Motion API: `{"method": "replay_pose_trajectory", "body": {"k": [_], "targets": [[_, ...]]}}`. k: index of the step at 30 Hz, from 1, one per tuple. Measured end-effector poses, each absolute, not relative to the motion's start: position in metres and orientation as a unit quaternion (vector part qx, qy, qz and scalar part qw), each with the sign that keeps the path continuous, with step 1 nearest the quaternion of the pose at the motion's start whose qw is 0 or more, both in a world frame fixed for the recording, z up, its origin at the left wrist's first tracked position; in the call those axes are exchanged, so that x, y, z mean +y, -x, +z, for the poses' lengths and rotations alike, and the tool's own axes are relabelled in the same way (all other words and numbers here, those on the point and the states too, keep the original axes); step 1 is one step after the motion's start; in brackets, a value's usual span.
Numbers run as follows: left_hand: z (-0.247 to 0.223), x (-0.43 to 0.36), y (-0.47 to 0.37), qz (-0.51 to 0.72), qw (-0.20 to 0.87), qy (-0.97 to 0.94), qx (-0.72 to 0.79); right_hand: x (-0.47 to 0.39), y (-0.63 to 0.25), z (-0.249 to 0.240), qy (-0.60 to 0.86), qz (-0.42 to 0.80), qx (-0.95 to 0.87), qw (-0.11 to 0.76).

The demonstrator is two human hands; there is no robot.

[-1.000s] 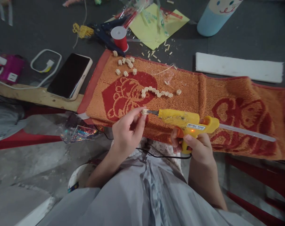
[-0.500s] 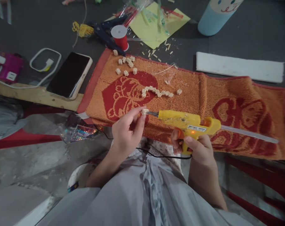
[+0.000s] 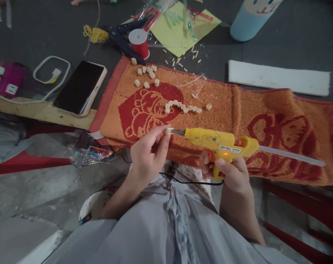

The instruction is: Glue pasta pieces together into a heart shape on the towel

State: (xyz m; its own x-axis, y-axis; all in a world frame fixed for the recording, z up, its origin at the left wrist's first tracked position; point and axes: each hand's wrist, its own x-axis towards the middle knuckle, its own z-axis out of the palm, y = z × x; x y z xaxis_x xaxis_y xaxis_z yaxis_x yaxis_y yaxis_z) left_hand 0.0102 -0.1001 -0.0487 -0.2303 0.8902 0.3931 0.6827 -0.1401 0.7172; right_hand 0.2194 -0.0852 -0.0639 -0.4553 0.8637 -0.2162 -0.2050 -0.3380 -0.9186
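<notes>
Between thumb and forefinger, my left hand [image 3: 148, 152] pinches a small cream-coloured piece [image 3: 169, 131] that looks like a bundle of short sticks. My right hand [image 3: 234, 174] is wrapped round the handle of a yellow hot glue gun [image 3: 210, 138], whose small orange light glows. The gun's metal nozzle [image 3: 179, 132] meets the right side of the pinched piece. From the gun's back end sticks out a clear glue stick [image 3: 293, 155]. Beyond my hands, a wavy strip of joined cream pieces [image 3: 184, 107] lies on the orange towel [image 3: 218, 99], with one loose piece [image 3: 208, 106] off its right end.
Several loose cream pieces [image 3: 146, 85] lie at the towel's upper left. Behind them are a red thread spool [image 3: 140, 46], dark blue pliers [image 3: 122, 42] and yellow paper [image 3: 180, 36]. A phone [image 3: 79, 88] lies left, a white foam strip [image 3: 279, 77] and blue bottle [image 3: 245, 22] right.
Almost nothing differs. Both hands, the glue gun and the pinched piece keep their places, while the whole view has shifted very slightly.
</notes>
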Motion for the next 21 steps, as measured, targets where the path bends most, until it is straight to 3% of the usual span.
{"method": "replay_pose_trajectory", "body": {"k": [21], "targets": [[-0.0503,-0.1001,-0.0112,0.46,0.116,-0.587,0.656,-0.0861,-0.2228,-0.0646,0.374,0.723,-0.456,0.359]]}}
